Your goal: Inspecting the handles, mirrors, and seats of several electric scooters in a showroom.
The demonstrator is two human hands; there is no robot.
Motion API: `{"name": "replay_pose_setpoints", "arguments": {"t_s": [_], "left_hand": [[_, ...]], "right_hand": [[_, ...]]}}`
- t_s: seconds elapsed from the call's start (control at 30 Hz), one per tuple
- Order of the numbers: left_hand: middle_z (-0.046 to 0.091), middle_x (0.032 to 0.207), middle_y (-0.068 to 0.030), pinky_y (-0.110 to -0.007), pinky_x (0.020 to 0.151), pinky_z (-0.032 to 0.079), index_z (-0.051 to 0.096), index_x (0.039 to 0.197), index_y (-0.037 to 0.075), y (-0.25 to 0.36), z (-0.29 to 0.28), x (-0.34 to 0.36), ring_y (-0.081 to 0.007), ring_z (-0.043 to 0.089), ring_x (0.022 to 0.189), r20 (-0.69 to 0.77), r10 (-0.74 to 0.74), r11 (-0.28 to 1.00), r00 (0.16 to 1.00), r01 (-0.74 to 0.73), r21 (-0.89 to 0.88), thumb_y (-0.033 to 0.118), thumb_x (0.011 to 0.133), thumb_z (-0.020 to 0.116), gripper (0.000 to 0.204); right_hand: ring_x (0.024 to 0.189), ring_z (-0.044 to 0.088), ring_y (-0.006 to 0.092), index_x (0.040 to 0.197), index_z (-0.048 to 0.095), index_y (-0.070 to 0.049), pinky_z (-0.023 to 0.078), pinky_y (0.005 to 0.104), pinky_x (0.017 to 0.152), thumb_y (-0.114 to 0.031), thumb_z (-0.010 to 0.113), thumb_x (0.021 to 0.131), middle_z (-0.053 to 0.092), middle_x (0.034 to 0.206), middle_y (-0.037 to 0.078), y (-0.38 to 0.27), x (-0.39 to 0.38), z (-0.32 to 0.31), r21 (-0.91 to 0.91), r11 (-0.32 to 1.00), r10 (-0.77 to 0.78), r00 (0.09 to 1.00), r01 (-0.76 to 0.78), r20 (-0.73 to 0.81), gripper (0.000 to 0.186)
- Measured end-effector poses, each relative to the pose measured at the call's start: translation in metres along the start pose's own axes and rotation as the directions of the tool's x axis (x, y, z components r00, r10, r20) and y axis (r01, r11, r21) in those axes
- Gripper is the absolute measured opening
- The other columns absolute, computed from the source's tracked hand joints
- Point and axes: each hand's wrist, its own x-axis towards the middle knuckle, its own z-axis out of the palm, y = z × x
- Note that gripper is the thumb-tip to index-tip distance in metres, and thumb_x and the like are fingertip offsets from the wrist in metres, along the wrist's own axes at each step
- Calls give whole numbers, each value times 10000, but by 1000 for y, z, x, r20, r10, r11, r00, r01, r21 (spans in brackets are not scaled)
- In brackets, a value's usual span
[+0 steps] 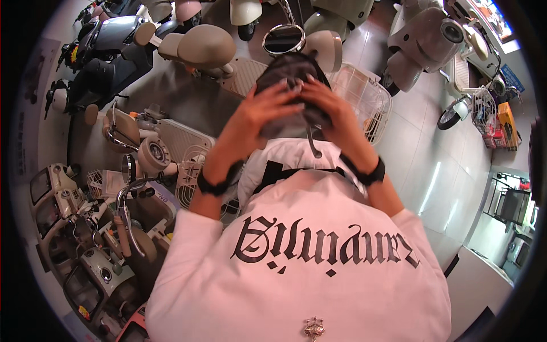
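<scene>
My left hand and my right hand come together in front of my body, fingers stretched out and apart, tips almost meeting. Behind and between them is a dark, soft-looking shape. I cannot tell whether it is clothing or a separate thing, nor whether my fingers touch it. A thin dark strap hangs below it, over white cloth. Nothing shows plainly within either hand. Each wrist wears a black band. The fingers are slightly blurred.
Ahead stand a scooter's beige seat, a round mirror and a white wire basket. More scooters crowd the left side, one with a round headlight. A grey scooter stands far right on the tiled floor.
</scene>
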Motion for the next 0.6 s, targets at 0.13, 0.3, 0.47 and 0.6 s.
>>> {"name": "replay_pose_setpoints", "arguments": {"t_s": [0.13,0.3,0.47,0.6], "left_hand": [[459,1411,-83,-454,1129,224,613,1207,111,-37,-4,35,-316,315,1374,-128,27,968,991,-58,-244,37,787,629,427],[460,1415,-38,-600,1083,204,630,1186,167,-7,7,5,-310,304,1382,-66,3,1000,998,-4,-23,54,750,649,451],[496,1388,-1,-568,1107,171,641,1180,205,28,9,-37,-298,333,1367,-20,-100,993,995,98,-64,-12,636,668,587],[499,1384,-9,-456,1129,214,635,1195,212,-1,4,-7,-299,345,1357,-137,3,973,991,-35,-230,1,646,671,589]], "right_hand": [[1188,522,343,1130,614,-31,434,383,986,160,499,674,598,1195,177,32,38,-6,109,994,-6,1000,8,-13,508],[1248,471,332,1177,585,-28,404,384,1037,134,559,670,556,1264,165,8,6,-4,-18,1000,12,1000,-12,23,533],[1260,457,335,1162,580,-4,398,402,1043,94,604,649,550,1264,153,-33,-34,1,-70,996,63,983,-51,172,522],[1201,503,340,1119,594,-10,431,397,995,104,592,642,573,1213,162,-8,7,-1,-90,995,-22,991,34,131,491]]}}
